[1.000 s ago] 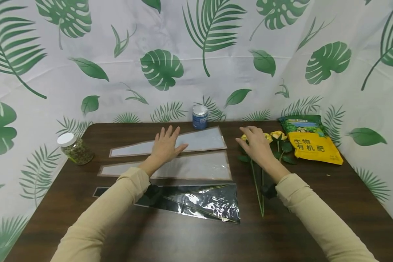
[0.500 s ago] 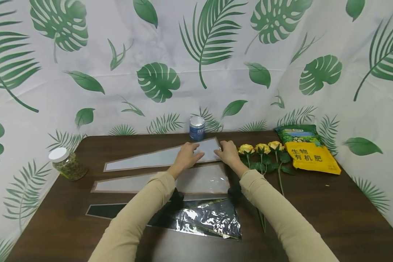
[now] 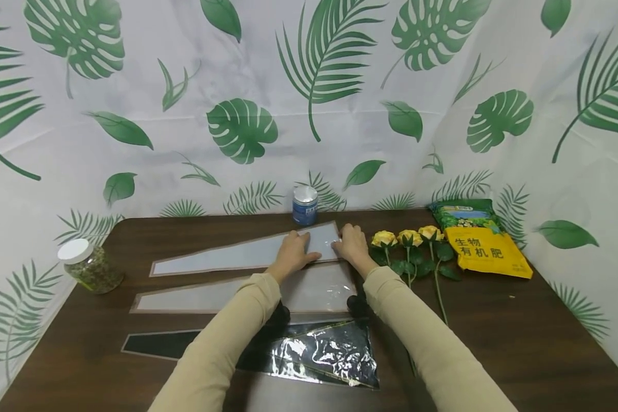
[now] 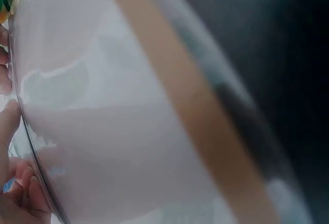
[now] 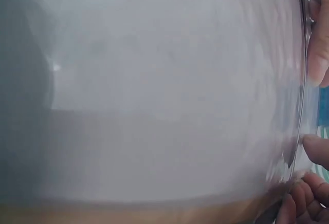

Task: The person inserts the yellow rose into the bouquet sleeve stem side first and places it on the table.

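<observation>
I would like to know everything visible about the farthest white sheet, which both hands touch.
The white sheet is long and tapered, narrow at the left, wide at the right, with a thin brownish border. Its surface looks glossy, like plastic film. It lies mostly flat on the dark table, in front of the blue can and beyond a similar sheet. The left hand and right hand touch it near its wide end; whether they pinch it is unclear.

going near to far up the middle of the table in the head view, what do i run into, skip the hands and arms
Black wrapper → nearer white wrapper → farther white wrapper → blue tin → leaf-print backdrop
</observation>
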### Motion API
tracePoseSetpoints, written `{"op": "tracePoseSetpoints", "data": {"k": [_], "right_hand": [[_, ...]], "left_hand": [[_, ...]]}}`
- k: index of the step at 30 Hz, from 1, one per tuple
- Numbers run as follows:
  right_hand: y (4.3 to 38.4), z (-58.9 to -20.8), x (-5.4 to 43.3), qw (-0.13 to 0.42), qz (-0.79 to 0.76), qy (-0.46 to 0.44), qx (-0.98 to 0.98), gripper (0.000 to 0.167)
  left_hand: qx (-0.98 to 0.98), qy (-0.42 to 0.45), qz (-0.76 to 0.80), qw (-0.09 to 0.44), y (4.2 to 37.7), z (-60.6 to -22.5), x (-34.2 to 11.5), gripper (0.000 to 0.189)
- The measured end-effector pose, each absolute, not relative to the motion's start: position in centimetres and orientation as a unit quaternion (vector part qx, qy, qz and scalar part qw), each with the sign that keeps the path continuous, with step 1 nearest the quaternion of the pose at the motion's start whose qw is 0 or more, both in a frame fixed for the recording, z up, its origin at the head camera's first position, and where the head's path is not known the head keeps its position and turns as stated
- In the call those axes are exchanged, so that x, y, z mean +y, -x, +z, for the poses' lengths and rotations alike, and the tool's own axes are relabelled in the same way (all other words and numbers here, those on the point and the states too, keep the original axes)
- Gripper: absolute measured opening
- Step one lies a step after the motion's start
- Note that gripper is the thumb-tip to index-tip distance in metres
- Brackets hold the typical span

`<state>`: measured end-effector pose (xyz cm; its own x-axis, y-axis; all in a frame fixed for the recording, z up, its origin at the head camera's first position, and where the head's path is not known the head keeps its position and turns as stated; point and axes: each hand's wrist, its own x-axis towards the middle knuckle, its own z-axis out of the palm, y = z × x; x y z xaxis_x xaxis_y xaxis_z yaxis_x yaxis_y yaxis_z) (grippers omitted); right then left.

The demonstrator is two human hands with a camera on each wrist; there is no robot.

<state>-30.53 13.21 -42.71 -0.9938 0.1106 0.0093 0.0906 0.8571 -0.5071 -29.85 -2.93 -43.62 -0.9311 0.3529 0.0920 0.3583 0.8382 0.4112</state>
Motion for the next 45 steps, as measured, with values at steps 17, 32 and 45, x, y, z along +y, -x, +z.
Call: {"op": "tracePoseSetpoints", "data": {"k": [17, 32, 45], "right_hand": [[31.4, -43.3, 13.6, -0.002, 0.433, 0.057, -0.900, 0.025], [30.4, -42.7, 13.3, -0.076, 0.665, 0.153, -0.727, 0.017], [30.3, -43.7, 12.7, -0.064, 0.707, 0.158, -0.686, 0.014]], "left_hand": [[-0.948, 0.194, -0.251, 0.012, 30.0, -44.2, -3.4, 0.064], [-0.898, 0.140, -0.416, 0.027, 29.7, -43.7, -2.8, 0.051], [-0.881, 0.027, -0.467, 0.062, 29.3, -44.0, -1.9, 0.029]]}}
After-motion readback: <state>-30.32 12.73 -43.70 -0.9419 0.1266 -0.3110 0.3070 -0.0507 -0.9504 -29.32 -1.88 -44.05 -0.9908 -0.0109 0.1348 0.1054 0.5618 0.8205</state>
